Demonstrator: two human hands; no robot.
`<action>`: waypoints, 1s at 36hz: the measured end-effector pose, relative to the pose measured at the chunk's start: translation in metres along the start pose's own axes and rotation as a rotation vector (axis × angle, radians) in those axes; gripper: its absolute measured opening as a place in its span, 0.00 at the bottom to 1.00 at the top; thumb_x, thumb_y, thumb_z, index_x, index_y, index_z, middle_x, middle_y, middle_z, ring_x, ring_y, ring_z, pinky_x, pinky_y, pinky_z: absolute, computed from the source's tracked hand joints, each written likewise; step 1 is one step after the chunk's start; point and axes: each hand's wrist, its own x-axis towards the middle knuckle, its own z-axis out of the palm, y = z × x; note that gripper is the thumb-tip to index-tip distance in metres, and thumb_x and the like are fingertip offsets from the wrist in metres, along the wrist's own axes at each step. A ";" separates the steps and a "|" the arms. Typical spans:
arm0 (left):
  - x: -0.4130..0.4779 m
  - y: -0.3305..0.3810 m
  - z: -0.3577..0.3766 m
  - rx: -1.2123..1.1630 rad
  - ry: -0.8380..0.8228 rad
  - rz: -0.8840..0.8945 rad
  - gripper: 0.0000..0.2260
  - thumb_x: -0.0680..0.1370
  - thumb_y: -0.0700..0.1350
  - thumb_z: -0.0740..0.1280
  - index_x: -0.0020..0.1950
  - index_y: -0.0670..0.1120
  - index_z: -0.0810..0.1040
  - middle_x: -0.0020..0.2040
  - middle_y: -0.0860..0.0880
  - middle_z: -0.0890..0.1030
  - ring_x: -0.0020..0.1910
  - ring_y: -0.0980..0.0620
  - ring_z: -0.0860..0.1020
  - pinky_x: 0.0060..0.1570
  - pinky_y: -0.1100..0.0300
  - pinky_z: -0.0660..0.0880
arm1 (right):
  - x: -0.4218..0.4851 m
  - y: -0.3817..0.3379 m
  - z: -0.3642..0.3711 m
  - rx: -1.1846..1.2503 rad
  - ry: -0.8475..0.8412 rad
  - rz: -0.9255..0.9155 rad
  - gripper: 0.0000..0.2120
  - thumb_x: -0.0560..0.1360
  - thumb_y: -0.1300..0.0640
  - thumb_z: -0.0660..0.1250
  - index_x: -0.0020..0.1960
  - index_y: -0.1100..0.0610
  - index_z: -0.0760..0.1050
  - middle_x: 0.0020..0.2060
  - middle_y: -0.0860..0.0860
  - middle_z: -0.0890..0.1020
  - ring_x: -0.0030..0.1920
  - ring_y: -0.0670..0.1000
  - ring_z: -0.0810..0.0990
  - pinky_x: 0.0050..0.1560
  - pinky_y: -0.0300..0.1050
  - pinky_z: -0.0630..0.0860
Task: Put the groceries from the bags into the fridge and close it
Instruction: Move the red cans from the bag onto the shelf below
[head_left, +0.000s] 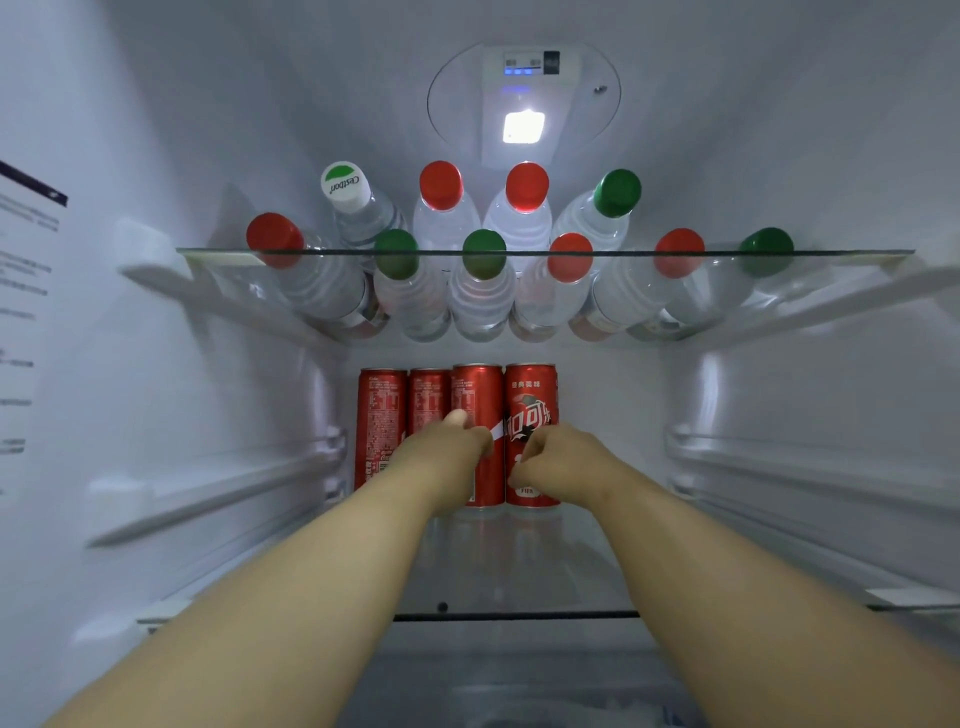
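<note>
Four red cola cans stand in a row at the back of the fridge's lower glass shelf (519, 582). My left hand (447, 452) reaches in and curls round the third can (478, 395), thumb up beside it. My right hand (563, 460) grips the rightmost can (531, 400) from its right side, fingers curled across its front. The two left cans (382, 410) stand untouched, partly hidden by my left wrist. No grocery bags are in view.
Several water bottles (441, 208) with red, green and white caps crowd the upper glass shelf (857, 253). The fridge light (523, 127) glows on the back wall. Rails line both side walls. A drawer (519, 691) sits below the lower shelf.
</note>
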 end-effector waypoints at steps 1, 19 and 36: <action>0.001 0.002 0.000 0.026 -0.007 0.002 0.25 0.74 0.33 0.61 0.69 0.49 0.65 0.66 0.47 0.64 0.60 0.46 0.70 0.50 0.56 0.73 | 0.001 0.000 0.000 0.011 -0.017 -0.005 0.11 0.72 0.58 0.68 0.54 0.58 0.75 0.50 0.52 0.75 0.48 0.49 0.73 0.46 0.40 0.70; 0.011 0.007 0.008 0.197 -0.235 -0.019 0.23 0.77 0.35 0.59 0.72 0.43 0.60 0.71 0.45 0.61 0.67 0.43 0.67 0.61 0.50 0.70 | 0.011 0.001 0.008 0.012 -0.241 0.016 0.18 0.72 0.56 0.67 0.60 0.57 0.74 0.57 0.54 0.76 0.58 0.53 0.74 0.61 0.45 0.70; 0.016 0.003 0.006 0.104 -0.148 -0.034 0.23 0.76 0.37 0.58 0.71 0.47 0.63 0.66 0.46 0.67 0.63 0.44 0.70 0.59 0.49 0.72 | 0.020 0.000 0.006 -0.042 -0.218 0.008 0.07 0.72 0.56 0.67 0.39 0.56 0.72 0.37 0.50 0.73 0.38 0.48 0.71 0.36 0.38 0.67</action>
